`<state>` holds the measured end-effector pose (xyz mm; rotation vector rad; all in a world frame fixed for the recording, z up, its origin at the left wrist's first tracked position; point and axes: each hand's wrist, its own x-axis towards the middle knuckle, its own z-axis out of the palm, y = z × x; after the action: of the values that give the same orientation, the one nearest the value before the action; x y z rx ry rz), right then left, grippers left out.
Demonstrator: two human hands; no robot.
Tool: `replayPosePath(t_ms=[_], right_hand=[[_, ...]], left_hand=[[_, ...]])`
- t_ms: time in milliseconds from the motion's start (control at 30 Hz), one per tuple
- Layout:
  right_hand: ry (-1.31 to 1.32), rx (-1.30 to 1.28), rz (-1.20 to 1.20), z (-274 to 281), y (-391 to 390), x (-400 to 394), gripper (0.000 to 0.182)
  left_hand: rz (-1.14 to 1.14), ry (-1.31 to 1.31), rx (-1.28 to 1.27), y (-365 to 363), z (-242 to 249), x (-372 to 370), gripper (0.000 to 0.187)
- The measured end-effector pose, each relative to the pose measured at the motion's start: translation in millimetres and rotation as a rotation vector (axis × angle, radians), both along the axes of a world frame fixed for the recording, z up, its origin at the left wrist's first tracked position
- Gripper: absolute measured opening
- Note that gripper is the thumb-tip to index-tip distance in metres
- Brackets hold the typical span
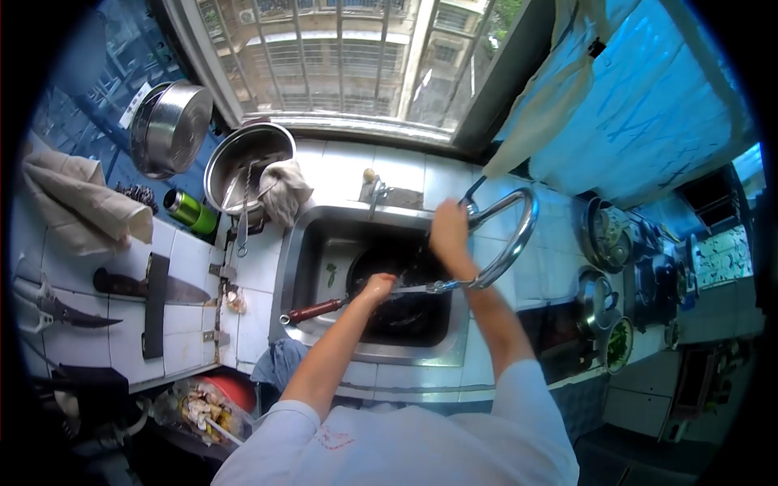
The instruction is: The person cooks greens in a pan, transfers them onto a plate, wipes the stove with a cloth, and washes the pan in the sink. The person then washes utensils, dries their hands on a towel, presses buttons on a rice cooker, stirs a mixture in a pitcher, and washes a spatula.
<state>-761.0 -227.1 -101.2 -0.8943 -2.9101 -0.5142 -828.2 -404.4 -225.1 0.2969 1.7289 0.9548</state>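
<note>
A dark wok (389, 263) lies in the steel sink (293, 267), and a brown wooden handle (314, 311) with a ring at its end sticks out to the left over the rim. My left hand (379, 287) is closed and wet above the wok, near that handle. What it grips is hidden. Beside it, water streams from the tip of the curved chrome faucet (527, 223). My right hand (450, 231) is at the faucet's base, its fingers curled; I cannot make out what they hold. A green leaf scrap (331, 274) lies on the sink's left side.
At the back left stands a steel pot (215, 174) with a cloth (282, 190) over its rim. A knife (182, 289) hangs on a rack at left, near a green flask (190, 212). Lidded pans (596, 296) stand at right. A waste bag (203, 409) is below left.
</note>
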Motion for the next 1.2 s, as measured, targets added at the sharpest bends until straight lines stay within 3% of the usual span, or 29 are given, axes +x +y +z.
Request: replayPosePath(t_ms=[67,133,233,400,467,533,567,600,667,767,833,933,1067,1200], right_hand=[[-0.007,0.256,-0.068,-31.6,41.8,-10.4,0.038],[-0.328,0.209,-0.275,-22.5,57.3,-20.5,0.052],[-0.510,0.212,-0.246,-21.1,61.0,-17.1,0.045],[-0.463,0.241,-0.350,-11.4,55.3,-13.5,0.044],[-0.478,0.265,-0.328,-6.4,47.7,-11.8,0.041],[-0.256,0.242,-0.187,-21.6,15.0,-11.9,0.024],[0.117,0.253,0.050,-43.8,-16.2,3.1,0.018],[-0.017,-0.127,-0.010,-37.5,-55.4,-0.5,0.020],[0.010,-0.282,0.189,-49.0,-129.3,3.5,0.014],[0.389,-0.700,0.572,-86.3,-209.5,-18.7,0.016],[0.514,-0.742,0.564,-94.9,-250.8,-45.7,0.015],[0.350,-0.901,0.392,-108.3,-269.7,-70.9,0.019],[0.654,-0.751,0.471,-95.3,-261.3,-63.8,0.019],[0.977,-0.633,0.265,-53.7,-242.3,-58.1,0.024]], left_hand=[[0.046,0.143,0.100,-13.9,9.7,-12.3,0.029],[0.065,0.174,0.109,-27.7,31.1,-24.0,0.030],[0.116,0.184,0.122,-46.7,55.8,-38.5,0.029],[0.142,0.210,0.062,-72.5,93.9,-37.4,0.027],[0.217,0.245,0.114,-87.9,72.2,-40.3,0.027],[0.390,0.264,0.227,-110.5,68.3,-42.6,0.025],[0.370,0.456,0.220,-118.8,82.8,-41.3,0.025],[0.359,0.507,0.211,-127.3,88.0,-45.4,0.027],[0.406,0.572,0.236,-147.3,86.4,-52.9,0.028],[0.460,0.651,0.135,-170.1,96.2,-62.9,0.027],[0.482,0.691,0.177,-180.5,99.8,-66.4,0.023],[0.543,0.633,0.311,-198.9,97.9,-75.3,0.020],[0.505,0.507,0.335,-219.0,117.9,-79.0,0.021],[0.527,0.396,0.297,-238.9,125.2,-74.8,0.022]])
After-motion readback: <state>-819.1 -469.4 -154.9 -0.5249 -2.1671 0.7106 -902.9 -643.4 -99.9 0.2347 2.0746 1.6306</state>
